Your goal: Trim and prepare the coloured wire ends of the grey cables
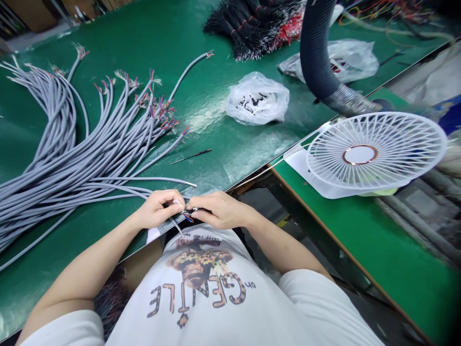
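Note:
At the table's near edge my left hand point(162, 209) is closed in a pinch on the end of a grey cable. My right hand point(218, 209) meets it from the other side, thumb and finger pinched on the stripped end. Short blue and red-orange wires point(188, 217) stick out between the two hands. A thin, pointed, metallic-looking piece point(176, 226) slants down below my left fingers; I cannot tell what it is. Just beyond my hands lies another grey cable point(162, 179), its tip bare. My fingers partly hide the held end.
A large bundle of grey cables point(93, 163) covers the left of the green table. A thin dark-handled pick point(190, 156) lies ahead. Farther back are a plastic bag point(257, 98), black wire bundles point(252, 29) and a ribbed hose point(317, 53). A white fan point(376, 154) stands at right.

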The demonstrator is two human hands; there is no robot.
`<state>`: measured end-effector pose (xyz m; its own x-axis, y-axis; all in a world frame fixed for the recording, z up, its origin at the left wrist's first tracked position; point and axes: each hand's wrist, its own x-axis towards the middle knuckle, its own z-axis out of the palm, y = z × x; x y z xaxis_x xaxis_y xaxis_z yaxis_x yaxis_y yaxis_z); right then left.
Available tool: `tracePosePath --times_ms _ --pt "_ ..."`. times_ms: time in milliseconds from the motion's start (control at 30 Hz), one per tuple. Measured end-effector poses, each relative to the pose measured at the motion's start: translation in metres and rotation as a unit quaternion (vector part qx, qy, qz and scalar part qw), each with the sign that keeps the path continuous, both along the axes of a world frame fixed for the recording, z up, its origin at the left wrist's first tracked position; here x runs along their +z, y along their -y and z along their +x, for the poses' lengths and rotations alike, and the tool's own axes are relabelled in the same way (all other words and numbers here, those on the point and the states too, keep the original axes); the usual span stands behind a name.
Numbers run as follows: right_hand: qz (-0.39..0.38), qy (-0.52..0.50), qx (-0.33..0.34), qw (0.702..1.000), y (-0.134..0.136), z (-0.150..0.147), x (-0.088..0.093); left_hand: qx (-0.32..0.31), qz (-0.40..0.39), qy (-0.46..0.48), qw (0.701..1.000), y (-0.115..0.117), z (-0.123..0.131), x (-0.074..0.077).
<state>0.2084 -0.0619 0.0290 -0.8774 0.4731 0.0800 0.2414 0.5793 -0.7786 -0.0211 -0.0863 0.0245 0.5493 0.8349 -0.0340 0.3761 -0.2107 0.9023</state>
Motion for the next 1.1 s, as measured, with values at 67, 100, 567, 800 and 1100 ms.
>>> tracePosePath --times_ms 67,100,567,800,1100 --pt "-0.002 0.007 0.005 1.0 -0.002 -0.001 0.001 0.0 0.001 -0.003 1.0 -0.001 0.001 0.0" --pt "-0.002 0.01 0.006 1.0 -0.002 -0.002 0.0 -0.002 0.001 -0.004 1.0 -0.001 0.001 0.0" --pt "-0.018 -0.074 -0.136 0.988 -0.006 -0.005 -0.001 0.046 -0.116 0.06 0.99 -0.001 0.008 0.001" --pt "0.101 -0.052 -0.141 0.983 -0.018 -0.022 0.002 0.051 -0.062 0.011 0.997 0.002 0.008 -0.003" --pt "0.176 0.197 -0.557 0.787 -0.174 0.079 0.044 -0.121 0.189 -0.142 0.964 0.008 0.01 0.0"
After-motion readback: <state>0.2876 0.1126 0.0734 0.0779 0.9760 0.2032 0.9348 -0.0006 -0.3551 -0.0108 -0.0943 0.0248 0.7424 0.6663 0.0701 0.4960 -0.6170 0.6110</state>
